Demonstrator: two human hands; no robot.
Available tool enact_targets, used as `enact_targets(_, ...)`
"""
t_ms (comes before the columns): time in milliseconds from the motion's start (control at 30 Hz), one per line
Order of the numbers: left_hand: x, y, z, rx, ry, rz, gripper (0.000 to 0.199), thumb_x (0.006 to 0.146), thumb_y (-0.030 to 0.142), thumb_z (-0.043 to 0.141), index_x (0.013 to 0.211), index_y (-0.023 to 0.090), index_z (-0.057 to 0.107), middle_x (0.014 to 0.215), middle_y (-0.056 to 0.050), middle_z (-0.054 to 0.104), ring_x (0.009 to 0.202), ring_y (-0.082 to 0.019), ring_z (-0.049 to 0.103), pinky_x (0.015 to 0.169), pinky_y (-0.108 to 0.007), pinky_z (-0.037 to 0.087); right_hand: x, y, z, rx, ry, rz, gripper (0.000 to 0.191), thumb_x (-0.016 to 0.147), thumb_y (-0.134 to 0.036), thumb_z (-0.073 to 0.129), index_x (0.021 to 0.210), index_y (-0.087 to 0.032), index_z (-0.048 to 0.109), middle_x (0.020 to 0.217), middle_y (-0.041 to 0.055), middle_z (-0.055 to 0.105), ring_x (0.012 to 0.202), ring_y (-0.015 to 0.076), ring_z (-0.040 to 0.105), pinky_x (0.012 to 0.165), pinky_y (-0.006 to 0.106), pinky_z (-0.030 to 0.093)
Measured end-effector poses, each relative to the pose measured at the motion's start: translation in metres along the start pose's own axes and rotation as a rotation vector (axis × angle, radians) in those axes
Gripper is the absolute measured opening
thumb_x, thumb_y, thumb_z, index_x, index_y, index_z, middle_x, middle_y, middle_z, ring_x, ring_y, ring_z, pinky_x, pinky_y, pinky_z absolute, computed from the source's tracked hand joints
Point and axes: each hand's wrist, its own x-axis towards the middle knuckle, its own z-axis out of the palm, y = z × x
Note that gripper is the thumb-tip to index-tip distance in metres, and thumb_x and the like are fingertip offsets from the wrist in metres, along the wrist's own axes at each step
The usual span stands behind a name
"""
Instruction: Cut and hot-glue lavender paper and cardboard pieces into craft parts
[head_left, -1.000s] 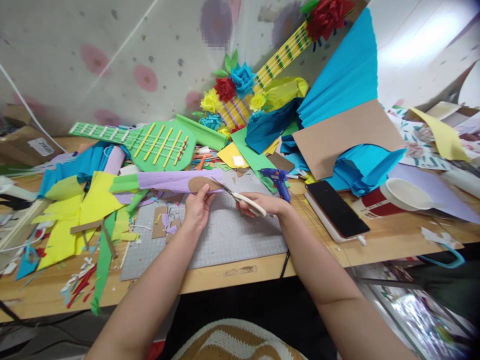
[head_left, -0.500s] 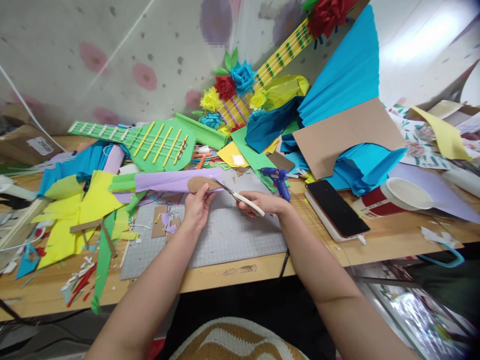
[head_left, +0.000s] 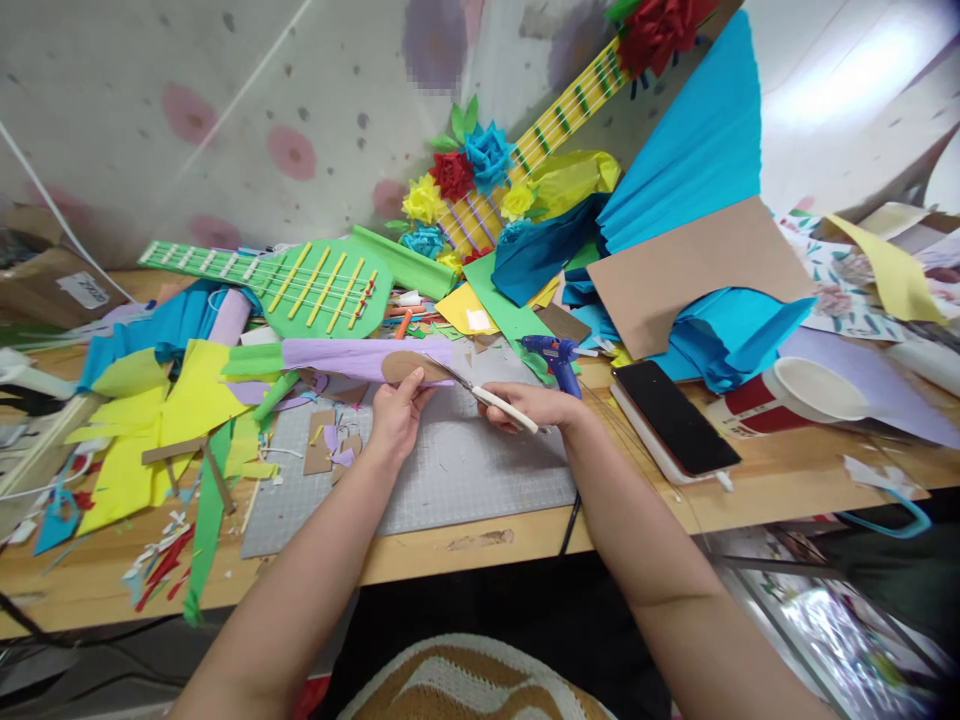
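My left hand (head_left: 399, 408) pinches a brown cardboard oval (head_left: 399, 368) against a long strip of purple crepe paper (head_left: 330, 358), whose far end runs left over green paper. In my right hand (head_left: 525, 403) are white-handled scissors (head_left: 504, 405), with the fingers wrapped round the handles. Their blades point left and lie at the right part of the oval and the purple strip. Both hands are above the grey cutting mat (head_left: 465, 480). Whether the blades are parted is hard to tell.
A blue glue gun (head_left: 553, 358) lies just beyond my right hand. Farther right are a phone (head_left: 675, 415) and a paper cup (head_left: 795, 395). A green paper guitar (head_left: 322, 290) and a flowered yellow one (head_left: 570, 105) stand behind. Yellow paper scraps (head_left: 187, 385) cover the left.
The purple strip and cardboard oval have shifted slightly right with my left hand. The scissors have moved a little to the right and turned slightly.
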Motion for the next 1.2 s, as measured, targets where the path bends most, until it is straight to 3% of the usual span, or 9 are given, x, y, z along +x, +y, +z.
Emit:
enact_targets(200, 0.0018, -0.0013, -0.0014, -0.017, -0.016, -0.007, 0.015, 0.062, 0.013, 0.071, 0.075, 0.011, 0.064, 0.072, -0.002, 0.070, 0.064, -0.010, 0.065, 0.063, -0.020, 0.054, -0.0001, 0.0032, -0.0033, 0.059, -0.014, 0.002, 0.053, 0.068, -0.065, 0.057, 0.083, -0.016, 0.042, 0.060, -0.0067, 0.041, 0.048, 0.0048, 0.039, 0.042, 0.019, 0.030)
enact_targets(600, 0.0030, -0.0022, -0.0023, 0.001, -0.026, -0.009, 0.017, 0.061, 0.013, 0.072, 0.076, 0.012, 0.064, 0.071, -0.002, 0.070, 0.066, -0.012, 0.065, 0.067, -0.024, 0.055, 0.0011, 0.0086, -0.0050, 0.113, -0.002, 0.010, 0.045, 0.071, -0.059, 0.058, 0.077, -0.018, 0.041, 0.054, -0.0087, 0.038, 0.043, 0.0045, 0.038, 0.040, 0.019, 0.030)
enact_targets(1000, -0.0018, -0.0065, 0.0000, 0.040, -0.106, -0.039, 0.026, 0.053, 0.019, 0.078, 0.074, 0.010, 0.067, 0.071, -0.003, 0.070, 0.065, -0.013, 0.065, 0.064, -0.023, 0.053, 0.0040, 0.0074, -0.0010, -0.001, 0.025, -0.043, 0.037, 0.079, -0.053, 0.053, 0.082, -0.017, 0.041, 0.057, -0.0065, 0.042, 0.047, 0.0056, 0.037, 0.042, 0.019, 0.029)
enact_targets(1200, -0.0012, -0.0050, 0.0009, 0.036, -0.104, -0.051, 0.024, 0.053, 0.018, 0.077, 0.073, 0.010, 0.066, 0.070, -0.003, 0.070, 0.064, -0.012, 0.065, 0.064, -0.023, 0.052, 0.0029, 0.0054, -0.0009, 0.049, 0.014, -0.044, 0.048, 0.075, -0.063, 0.051, 0.082, -0.017, 0.040, 0.055, -0.0072, 0.042, 0.046, 0.0055, 0.039, 0.042, 0.019, 0.030)
